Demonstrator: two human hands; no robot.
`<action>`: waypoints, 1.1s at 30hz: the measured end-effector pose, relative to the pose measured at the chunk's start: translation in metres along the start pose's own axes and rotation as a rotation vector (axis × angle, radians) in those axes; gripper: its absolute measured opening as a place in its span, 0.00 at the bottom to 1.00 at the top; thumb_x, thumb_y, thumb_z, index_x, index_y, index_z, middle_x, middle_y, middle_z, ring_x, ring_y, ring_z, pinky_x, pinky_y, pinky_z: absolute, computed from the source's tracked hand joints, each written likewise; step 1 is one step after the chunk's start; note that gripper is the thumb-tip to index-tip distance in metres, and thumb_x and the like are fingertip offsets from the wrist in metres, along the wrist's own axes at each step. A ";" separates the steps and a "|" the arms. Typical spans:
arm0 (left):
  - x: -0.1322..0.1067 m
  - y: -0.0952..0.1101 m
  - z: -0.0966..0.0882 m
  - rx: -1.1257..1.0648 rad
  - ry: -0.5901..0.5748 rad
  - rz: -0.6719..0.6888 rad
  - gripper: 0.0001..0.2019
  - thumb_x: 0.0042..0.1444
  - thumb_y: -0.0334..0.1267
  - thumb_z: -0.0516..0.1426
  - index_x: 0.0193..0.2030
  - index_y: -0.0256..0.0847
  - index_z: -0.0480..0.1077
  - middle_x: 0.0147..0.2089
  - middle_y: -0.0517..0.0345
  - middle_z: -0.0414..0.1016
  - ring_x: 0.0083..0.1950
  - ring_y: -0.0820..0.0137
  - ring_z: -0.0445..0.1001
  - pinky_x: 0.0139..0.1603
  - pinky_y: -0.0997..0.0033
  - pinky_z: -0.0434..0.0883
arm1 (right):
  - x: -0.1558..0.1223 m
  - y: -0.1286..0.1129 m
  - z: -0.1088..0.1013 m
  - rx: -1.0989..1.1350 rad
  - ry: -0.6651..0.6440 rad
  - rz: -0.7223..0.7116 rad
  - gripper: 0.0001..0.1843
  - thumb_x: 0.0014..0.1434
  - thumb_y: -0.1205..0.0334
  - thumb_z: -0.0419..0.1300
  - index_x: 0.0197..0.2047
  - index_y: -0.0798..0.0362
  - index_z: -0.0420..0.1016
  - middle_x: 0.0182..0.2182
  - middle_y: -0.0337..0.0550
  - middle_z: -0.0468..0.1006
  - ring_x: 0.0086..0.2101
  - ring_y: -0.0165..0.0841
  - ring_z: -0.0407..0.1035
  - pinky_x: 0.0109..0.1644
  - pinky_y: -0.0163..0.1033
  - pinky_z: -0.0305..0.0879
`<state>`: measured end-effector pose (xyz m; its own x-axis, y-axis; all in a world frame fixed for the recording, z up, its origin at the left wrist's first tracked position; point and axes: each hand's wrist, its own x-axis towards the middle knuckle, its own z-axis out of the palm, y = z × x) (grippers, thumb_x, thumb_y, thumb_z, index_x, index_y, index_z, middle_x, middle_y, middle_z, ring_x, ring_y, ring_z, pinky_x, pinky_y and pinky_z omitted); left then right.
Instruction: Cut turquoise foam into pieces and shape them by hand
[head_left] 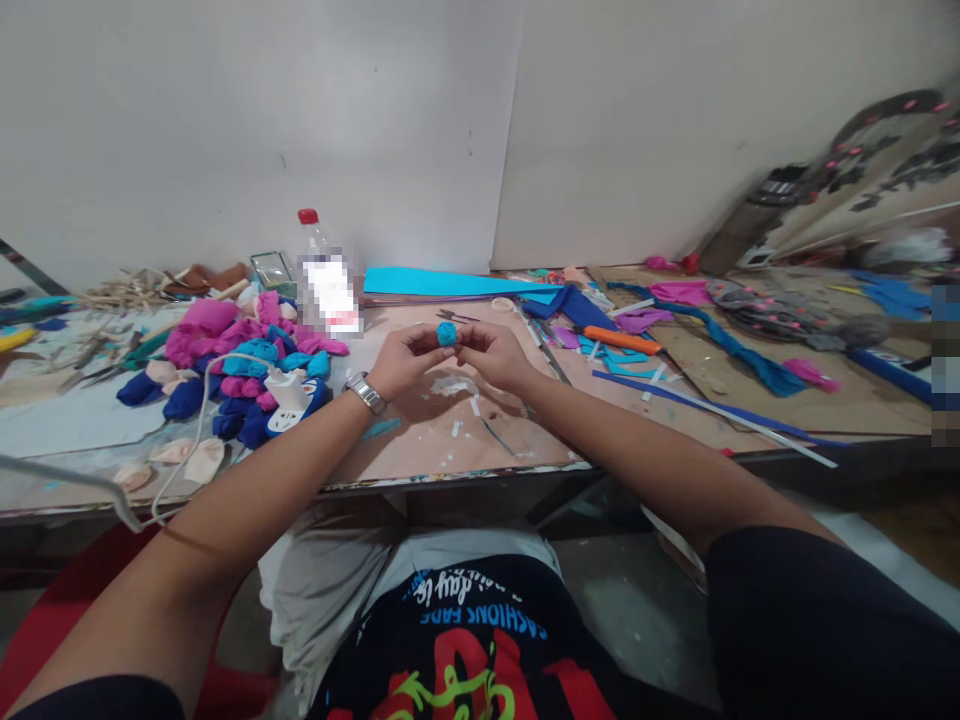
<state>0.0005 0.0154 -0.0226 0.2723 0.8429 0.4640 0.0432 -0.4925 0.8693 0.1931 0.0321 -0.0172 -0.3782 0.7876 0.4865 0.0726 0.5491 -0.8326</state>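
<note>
A small turquoise rolled rosette (446,333), of crepe paper or cloth, is held up just above the work table (412,450). My left hand (407,362), with a metal watch (366,393) on its wrist, pinches it from the left. From the other side, the fingers of my right hand (495,356) close on it too. Beneath my hands, whitish scraps (454,385) and a thin dark strip (497,438) lie on the tabletop. Behind them rest a thin dark-tipped tool (457,316), partly hidden, and a pale tape ring (502,304).
To the left is a heap of pink, turquoise and dark blue bundles (214,318), beside a corded white power socket (291,400). A red-capped bottle (308,217) stands behind. Rightward lie a turquoise sheet (450,283), an orange-handled tool (622,341), coloured strips (705,402) and a dark flask (750,225).
</note>
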 end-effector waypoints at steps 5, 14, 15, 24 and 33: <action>0.000 0.002 0.000 0.141 0.051 0.027 0.15 0.55 0.50 0.67 0.38 0.39 0.79 0.37 0.54 0.81 0.39 0.66 0.77 0.45 0.65 0.73 | 0.002 0.002 0.002 0.195 -0.045 0.093 0.28 0.45 0.38 0.75 0.32 0.53 0.75 0.28 0.38 0.77 0.30 0.32 0.74 0.38 0.41 0.76; -0.001 -0.001 -0.002 0.373 0.071 0.083 0.11 0.60 0.45 0.62 0.43 0.41 0.80 0.38 0.54 0.80 0.39 0.67 0.74 0.42 0.67 0.68 | 0.000 0.005 -0.001 0.122 0.002 0.024 0.29 0.48 0.51 0.76 0.50 0.49 0.72 0.45 0.42 0.76 0.34 0.28 0.73 0.40 0.36 0.75; -0.001 -0.001 -0.003 0.410 0.066 0.086 0.11 0.60 0.44 0.61 0.43 0.41 0.80 0.38 0.54 0.80 0.38 0.67 0.74 0.41 0.68 0.68 | 0.000 0.006 -0.002 0.110 -0.026 0.018 0.32 0.48 0.52 0.76 0.53 0.49 0.72 0.48 0.43 0.75 0.34 0.28 0.73 0.40 0.36 0.75; -0.003 0.002 -0.001 0.640 0.009 0.081 0.10 0.60 0.44 0.61 0.39 0.41 0.81 0.31 0.55 0.79 0.32 0.67 0.71 0.35 0.68 0.63 | 0.003 0.016 -0.003 -0.005 -0.071 -0.020 0.22 0.50 0.52 0.74 0.45 0.53 0.77 0.42 0.44 0.78 0.40 0.35 0.75 0.42 0.39 0.74; -0.001 -0.005 -0.004 0.257 0.076 -0.021 0.16 0.58 0.49 0.65 0.45 0.38 0.81 0.40 0.49 0.84 0.39 0.65 0.80 0.41 0.68 0.72 | 0.004 0.011 -0.005 0.166 0.003 0.071 0.21 0.50 0.53 0.73 0.44 0.51 0.74 0.38 0.39 0.77 0.34 0.32 0.73 0.41 0.39 0.72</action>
<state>-0.0035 0.0182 -0.0270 0.1963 0.8624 0.4666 0.2929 -0.5057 0.8114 0.1973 0.0425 -0.0226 -0.3750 0.8235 0.4257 -0.0544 0.4389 -0.8969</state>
